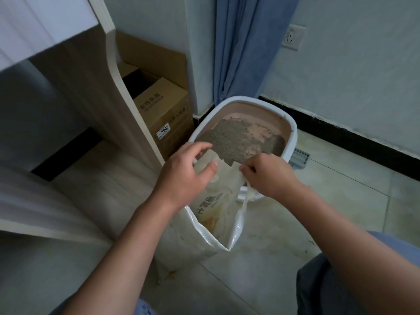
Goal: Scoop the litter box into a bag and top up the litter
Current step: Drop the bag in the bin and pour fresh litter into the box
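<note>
1. One bag (pixel 211 226) stands on the floor (pixel 284 258), white plastic with dark print, its mouth pulled open between the two hands.
2. One litter box (pixel 289 142) sits on the floor just beyond the fingers, white outside and pink inside. One patch of grey litter (pixel 229 138) covers part of its bottom; bare pink shows to the right of it.
3. Left hand (pixel 184 171): forearm reaches in from the lower left, palm down. The thumb presses on the bag's top edge with the fingers (pixel 202 147) curled over it, so the hand grips that edge on its left side.
4. Right hand (pixel 268 176): forearm comes in from the lower right, knuckles up. Its fingers are closed narrow and pinch the bag's right edge; a strip of plastic hangs below them.
5. Two cardboard boxes (pixel 166 117) stand beyond the left fingers, beside one wooden panel (pixel 100 92).
6. One blue curtain (pixel 245 46) hangs behind the litter box; one wall socket (pixel 293 37) lies far up and right of the right fingers.
7. One grey slotted object (pixel 300 159) lies on the floor right of the litter box; I cannot tell what it is.
</note>
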Demonstrator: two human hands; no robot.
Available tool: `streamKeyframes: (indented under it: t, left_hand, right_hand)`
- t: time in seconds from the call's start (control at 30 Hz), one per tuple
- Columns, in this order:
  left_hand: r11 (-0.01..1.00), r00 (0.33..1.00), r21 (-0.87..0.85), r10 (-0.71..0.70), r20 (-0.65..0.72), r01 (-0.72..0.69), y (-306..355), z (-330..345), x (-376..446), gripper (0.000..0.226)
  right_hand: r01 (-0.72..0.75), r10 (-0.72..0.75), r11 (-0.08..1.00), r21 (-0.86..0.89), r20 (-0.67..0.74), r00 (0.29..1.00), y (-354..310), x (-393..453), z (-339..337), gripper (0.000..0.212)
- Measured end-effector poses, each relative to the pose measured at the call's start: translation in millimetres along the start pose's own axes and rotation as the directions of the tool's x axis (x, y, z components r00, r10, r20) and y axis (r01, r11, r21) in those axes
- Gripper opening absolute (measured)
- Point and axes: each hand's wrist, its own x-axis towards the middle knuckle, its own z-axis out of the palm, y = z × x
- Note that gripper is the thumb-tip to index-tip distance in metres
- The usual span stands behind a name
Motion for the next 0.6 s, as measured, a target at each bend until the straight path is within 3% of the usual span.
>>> streamKeyframes:
  t: [0.13, 0.23, 0.33, 0.53, 0.6]
  left_hand:
    - [0.997, 0.994, -0.025, -0.075, 0.085, 0.077, -2, 5, -1, 0.057]
    - [0.993, 0.994, 0.094, -0.073, 0.078, 0.065, -4, 9, -2, 0.037]
    - [0.986, 0.999, 0.167, -0.019, -0.025, 0.023, -4, 11, -4, 0.012]
    - [0.991, 0.995, 0.125, -0.031, -0.094, 0.043, -6, 10, -8, 0.022]
    - [0.994, 0.994, 0.102, -0.03, -0.106, 0.041, -2, 9, -10, 0.022]
  right_hand:
    - [0.058, -0.056, 0.997, 0.053, -0.045, 0.997, -6, 2, 2, 0.039]
    - [0.123, -0.125, 0.988, 0.094, 0.014, 0.992, -9, 6, 2, 0.038]
    - [0.163, -0.171, 0.982, 0.099, 0.07, 0.983, -4, 8, 2, 0.036]
    - [0.241, -0.254, 0.956, 0.17, 0.06, 0.965, -11, 3, 1, 0.034]
    - [0.276, -0.286, 0.951, 0.142, 0.056, 0.957, -15, 5, 3, 0.022]
